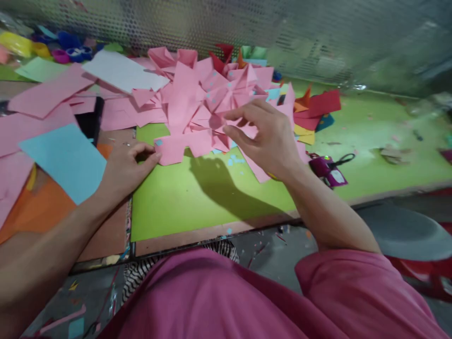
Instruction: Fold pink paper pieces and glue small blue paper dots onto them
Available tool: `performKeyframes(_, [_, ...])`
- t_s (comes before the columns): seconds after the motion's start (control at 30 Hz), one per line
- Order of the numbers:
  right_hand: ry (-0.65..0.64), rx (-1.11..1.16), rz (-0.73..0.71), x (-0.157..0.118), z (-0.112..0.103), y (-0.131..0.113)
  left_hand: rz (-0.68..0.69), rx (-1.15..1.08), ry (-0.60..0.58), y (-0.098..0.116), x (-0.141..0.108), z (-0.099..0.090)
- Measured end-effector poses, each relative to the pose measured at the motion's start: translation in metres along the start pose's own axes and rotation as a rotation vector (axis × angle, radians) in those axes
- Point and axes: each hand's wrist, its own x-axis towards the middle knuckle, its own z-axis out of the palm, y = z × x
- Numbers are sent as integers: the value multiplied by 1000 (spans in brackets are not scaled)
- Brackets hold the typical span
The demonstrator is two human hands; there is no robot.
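Observation:
At the left end of a notched pink paper strip (171, 149) is my left hand (123, 169), thumb and forefinger closed on its corner. The strip lies over the green table mat and has a small blue speck near that corner. My right hand (270, 136) hovers above the pink pile with its fingers curved; a gap shows between thumb and forefinger, and I see nothing held. Behind both hands spreads a heap of cut and folded pink paper (183, 96). Blue paper scraps (236, 160) lie below the right hand.
A light blue sheet (67, 160) and an orange sheet (42, 207) lie at left, with a white sheet (123, 70) behind. Red paper (323, 104) and a purple gadget with a loop (330, 172) lie at right. A grey stool (406, 230) stands beyond the table edge.

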Motion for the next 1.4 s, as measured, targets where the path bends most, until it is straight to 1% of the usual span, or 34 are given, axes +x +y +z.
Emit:
performKeyframes(0.1, [-56,-213,193,-49,-30,37,-30,45,-12,1,-5,-2])
performKeyframes(0.17, [-166,-385,295,-82,-43,58,-53,69,-7,0,-6,-1])
performKeyframes(0.23, [-340,-482,395,-110,-51,75,-71,104,17,-3,-6,1])
performKeyframes(0.27, [-403,-491,428,-122,-53,83,-74,124,35,-4,-6,3])
performKeyframes(0.3, [-436,-482,440,-131,-53,89,-72,144,53,-4,-5,4])
performKeyframes(0.37, [-416,-451,431,-143,-53,100,-61,162,70,-2,-4,6])
performKeyframes(0.43, [-349,-450,439,-147,-52,108,-49,134,56,2,-4,6])
performKeyframes(0.47, [-343,-459,467,-147,-51,110,-43,100,50,4,-4,6])
performKeyframes(0.57, [-393,-453,543,-143,-50,110,-40,94,52,7,-2,5])
performKeyframes(0.7, [-368,-616,513,-137,-52,104,-40,74,68,5,0,6])
performKeyframes(0.73, [-379,-629,511,-135,-52,104,-42,67,71,4,1,6])
performKeyframes(0.77, [-409,-607,510,-133,-51,105,-44,59,75,3,1,7])
performKeyframes(0.83, [-471,-495,514,-128,-49,109,-45,41,82,1,2,8])
performKeyframes(0.87, [-482,-431,516,-126,-49,111,-41,34,83,0,3,8])
performKeyframes(0.93, [-450,-346,546,-122,-50,112,-22,26,84,-3,4,8])
performKeyframes(0.97, [-410,-328,593,-121,-52,111,-13,23,87,-4,4,9])
performKeyframes(1.03, [-282,-256,730,-122,-60,103,4,13,91,-6,5,9])
performKeyframes(1.1, [-84,-55,862,-123,-69,90,16,-6,96,-6,5,9])
performKeyframes(1.13, [7,90,892,-124,-71,82,19,-14,98,-7,5,9])
performKeyframes(1.17, [92,229,887,-124,-71,72,21,-20,100,-7,5,9])
performKeyframes(1.2, [148,336,842,-122,-69,61,24,-24,101,-7,5,9])
performKeyframes(1.23, [124,404,761,-119,-63,48,26,-27,101,-7,5,9])
performKeyframes(1.3, [8,559,601,-109,-44,21,34,-29,100,-7,5,9])
performKeyframes(1.33, [-89,652,551,-102,-32,7,41,-27,99,-7,5,9])
performKeyframes(1.4, [-259,741,476,-85,-8,-18,54,-23,101,-8,5,9])
